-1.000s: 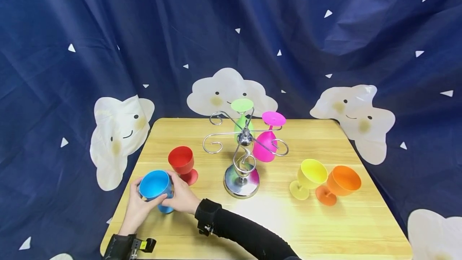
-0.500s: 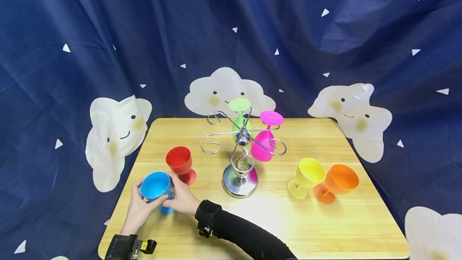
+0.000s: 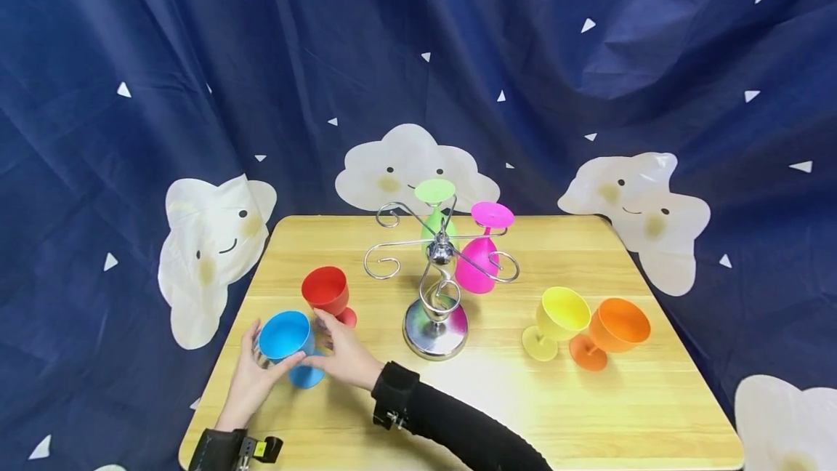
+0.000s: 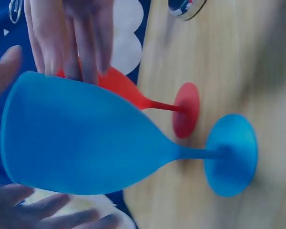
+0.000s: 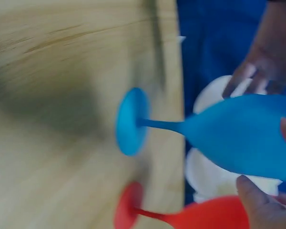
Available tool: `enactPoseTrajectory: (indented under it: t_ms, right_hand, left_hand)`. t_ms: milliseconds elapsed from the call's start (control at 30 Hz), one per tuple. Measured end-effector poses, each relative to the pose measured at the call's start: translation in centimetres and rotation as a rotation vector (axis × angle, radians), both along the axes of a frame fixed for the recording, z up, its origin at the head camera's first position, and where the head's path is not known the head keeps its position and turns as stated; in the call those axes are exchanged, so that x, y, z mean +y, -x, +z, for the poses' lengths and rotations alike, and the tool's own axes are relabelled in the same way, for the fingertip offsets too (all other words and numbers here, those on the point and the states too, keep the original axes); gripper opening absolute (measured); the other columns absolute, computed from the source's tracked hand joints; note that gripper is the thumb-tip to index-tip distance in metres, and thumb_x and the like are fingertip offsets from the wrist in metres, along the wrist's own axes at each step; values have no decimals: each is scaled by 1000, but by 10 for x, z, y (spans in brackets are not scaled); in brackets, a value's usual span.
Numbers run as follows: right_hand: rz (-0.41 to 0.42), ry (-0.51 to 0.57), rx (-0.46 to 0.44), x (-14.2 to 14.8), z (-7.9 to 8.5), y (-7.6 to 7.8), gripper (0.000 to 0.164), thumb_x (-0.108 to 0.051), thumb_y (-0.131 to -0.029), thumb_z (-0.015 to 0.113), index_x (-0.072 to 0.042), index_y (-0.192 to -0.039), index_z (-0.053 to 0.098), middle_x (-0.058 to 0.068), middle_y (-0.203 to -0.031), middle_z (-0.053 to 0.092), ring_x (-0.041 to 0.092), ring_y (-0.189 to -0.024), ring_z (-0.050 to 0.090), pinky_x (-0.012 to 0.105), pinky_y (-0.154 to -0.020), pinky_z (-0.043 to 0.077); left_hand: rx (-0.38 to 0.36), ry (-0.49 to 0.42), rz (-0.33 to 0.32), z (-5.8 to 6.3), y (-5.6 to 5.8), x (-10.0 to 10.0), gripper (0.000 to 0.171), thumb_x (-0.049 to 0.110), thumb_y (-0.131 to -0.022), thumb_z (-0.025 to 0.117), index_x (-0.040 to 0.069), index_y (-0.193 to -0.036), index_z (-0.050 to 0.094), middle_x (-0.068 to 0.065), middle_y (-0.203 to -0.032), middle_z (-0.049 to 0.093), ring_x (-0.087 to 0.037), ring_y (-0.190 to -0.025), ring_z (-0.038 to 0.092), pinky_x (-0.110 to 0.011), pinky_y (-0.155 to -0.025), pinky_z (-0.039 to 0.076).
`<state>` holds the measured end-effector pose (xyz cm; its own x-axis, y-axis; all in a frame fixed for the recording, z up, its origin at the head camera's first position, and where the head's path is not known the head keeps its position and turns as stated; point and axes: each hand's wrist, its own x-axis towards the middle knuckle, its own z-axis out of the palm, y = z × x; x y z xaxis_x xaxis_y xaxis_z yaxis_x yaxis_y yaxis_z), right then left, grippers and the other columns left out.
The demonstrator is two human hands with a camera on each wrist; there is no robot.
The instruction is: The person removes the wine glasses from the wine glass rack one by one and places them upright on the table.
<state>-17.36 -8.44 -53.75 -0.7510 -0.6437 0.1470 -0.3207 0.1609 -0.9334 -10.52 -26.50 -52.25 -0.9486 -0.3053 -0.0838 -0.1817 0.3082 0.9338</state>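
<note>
A blue goblet (image 3: 286,335) stands upright at the table's left front, its foot (image 4: 230,155) on the wood. My left hand (image 3: 251,376) is spread around the left side of the bowl, with a gap between its fingers and the cup; its thumb lies by the front of the bowl. On the other side my right hand (image 3: 346,355) is spread, with its fingers off the bowl and its thumb close to the left one. Whether either thumb still touches is hard to tell. Just behind, near the right fingertips, a red goblet (image 3: 325,289) stands upright, partly hidden.
A chrome stemware rack (image 3: 437,329) with curled arms stands mid-table. A green goblet (image 3: 434,191) and a pink goblet (image 3: 477,267) hang upside down from it. On the right, a yellow goblet (image 3: 562,311) and an orange goblet (image 3: 617,325) stand upright on the wooden table (image 3: 510,413).
Both hands have loosened from the blue goblet's bowl. My right hand has shifted a little to the right, in front of the red goblet, and more of the blue foot shows.
</note>
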Motion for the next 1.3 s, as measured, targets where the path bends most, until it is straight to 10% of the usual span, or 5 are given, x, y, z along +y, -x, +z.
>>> enactPoseTrajectory:
  t_ms: [200, 400, 800, 1067, 1300]
  right_hand:
    - [15, -11, 71, 44, 37, -12, 27, -11, -89, 70, -3, -114, 65, 9, -109, 69, 8, -98, 65, 16, -80, 53]
    - [41, 44, 204, 92, 88, -29, 14, -12, -89, 70, -8, -103, 70, 1, -90, 73, -5, -80, 63, 17, -68, 56]
    - [-92, 308, 402, 178, 164, -23, 20, 10, -83, 68, 5, -103, 67, 18, -82, 70, 16, -61, 69, 28, -54, 58]
    - [-342, 264, 325, 230, 194, 21, 17, 5, -85, 69, 3, -102, 69, 14, -81, 71, 22, -59, 68, 36, -55, 58]
    - [-503, 221, 186, 259, 210, 63, 22, -4, -89, 68, 10, -105, 66, 4, -80, 70, 20, -61, 69, 33, -59, 59]
  left_hand:
    - [432, 123, 234, 43, -3, 20, 69, 7, -82, 77, 10, -143, 45, -12, -141, 50, -15, -130, 45, -26, -109, 37]
    - [716, 5, 46, 91, 9, 62, 43, -15, -80, 68, -5, -122, 61, -24, -116, 63, -17, -107, 62, -22, -89, 52]
    - [598, -53, -201, 103, 34, 146, 35, 5, -83, 74, 7, -118, 68, -9, -91, 71, -14, -75, 68, -21, -70, 57]
    - [438, -33, -346, 100, 45, 182, 42, 3, -87, 70, 5, -128, 62, -12, -93, 71, -24, -74, 70, -26, -69, 58]
    - [529, -75, -372, 107, 44, 189, 38, -2, -91, 62, 3, -129, 60, -14, -91, 70, -26, -71, 68, -37, -67, 59]
